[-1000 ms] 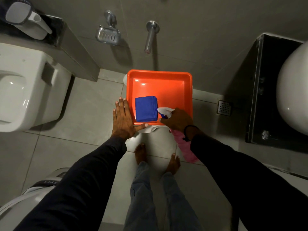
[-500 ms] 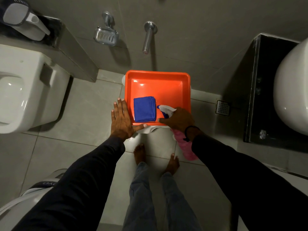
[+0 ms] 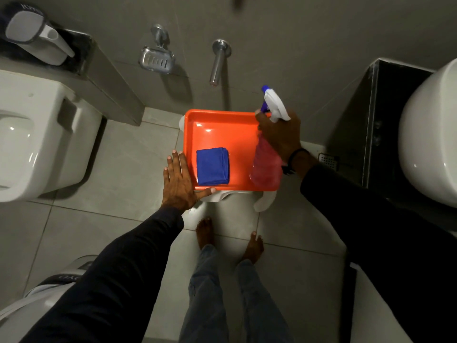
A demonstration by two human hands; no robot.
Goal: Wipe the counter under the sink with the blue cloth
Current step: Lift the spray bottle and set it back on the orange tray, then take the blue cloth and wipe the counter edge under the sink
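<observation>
The right hand (image 3: pixel 280 134) is clenched around the neck of a pink spray bottle (image 3: pixel 265 164), held over the right side of the orange tray (image 3: pixel 222 120), nozzle toward the wall. The left hand (image 3: pixel 179 180) lies flat and released against the tray's left edge, thumb under the near rim. The blue cloth (image 3: pixel 212 166) rests folded in the tray's near-left area, apart from both hands. The tray sits on a white stool (image 3: pixel 263 203). The sink (image 3: pixel 430 134) and its dark worktop (image 3: pixel 385 95) stand at right.
</observation>
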